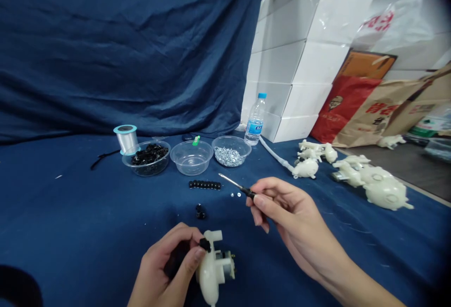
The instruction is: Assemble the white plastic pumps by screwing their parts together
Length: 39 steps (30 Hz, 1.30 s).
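My left hand (169,264) pinches a small black plastic part (205,244) between thumb and forefinger. The part sits against the top of a cream plastic housing (209,276), whose metal motor (229,265) sticks out to the right. The lower fingers of this hand are partly hidden. In my right hand (282,208) is a screwdriver (232,181), held by its black handle, its metal tip pointing up and left, apart from the housing. Beyond the housing lie a few loose black parts (200,211) and a row of several black parts (204,185). Two small pale pieces (238,195) lie near the screwdriver.
Clear bowls stand at the back: one with black parts (150,157), one see-through bowl (192,160) with a green tag, one with silver screws (229,156). Behind them are a wire spool (126,139) and a water bottle (255,121). More cream housings (384,187) lie right, near stacked white boxes (310,63).
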### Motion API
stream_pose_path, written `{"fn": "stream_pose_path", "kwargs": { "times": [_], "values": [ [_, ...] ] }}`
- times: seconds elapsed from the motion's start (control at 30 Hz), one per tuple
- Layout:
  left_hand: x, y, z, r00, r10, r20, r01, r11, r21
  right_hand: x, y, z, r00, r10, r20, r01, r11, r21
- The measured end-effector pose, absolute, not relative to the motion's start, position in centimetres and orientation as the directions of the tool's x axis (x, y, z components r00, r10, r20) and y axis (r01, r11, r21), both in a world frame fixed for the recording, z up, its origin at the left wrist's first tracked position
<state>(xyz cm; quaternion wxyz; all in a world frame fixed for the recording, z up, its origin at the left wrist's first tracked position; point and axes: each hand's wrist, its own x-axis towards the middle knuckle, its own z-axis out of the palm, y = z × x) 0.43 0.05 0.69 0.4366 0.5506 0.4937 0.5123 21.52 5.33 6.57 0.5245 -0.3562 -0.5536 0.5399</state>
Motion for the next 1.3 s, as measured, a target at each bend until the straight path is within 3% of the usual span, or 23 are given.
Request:
{"fn": "stream_pose_path", "kwargs": {
  "times": [0.17,0.33,0.63,0.9,1.3],
  "values": [
    [-0.43,1.06,-0.1,-0.034,0.999,-0.02,0.055,0.022,0.998,21.45,5.6,6.15,-0.285,0.921,0.266,0.107,0.306,-0.946],
    [-0.58,1.21,-0.03,-0.045,0.994,-0.095,0.004,0.096,0.995,21.41,5.24,6.13,-0.429,0.808,0.404,0.361,0.563,-0.743],
    [-0.59,0.94,-0.27,-0.092,0.988,-0.125,-0.058,0.12,0.991,21.99,5.06,6.26,-0.535,0.741,0.406,0.421,0.65,-0.632],
    [-0.35,1.13,-0.43,-0.1,0.989,-0.111,-0.068,0.104,0.992,21.69,5.32,6.2,-0.541,0.749,0.382,0.464,0.645,-0.608],
    [-0.41,1.14,0.13,-0.002,0.998,0.069,0.058,-0.069,0.996,22.08,4.93,5.91,-0.567,0.738,0.366,0.44,0.647,-0.623]
  ]
}}
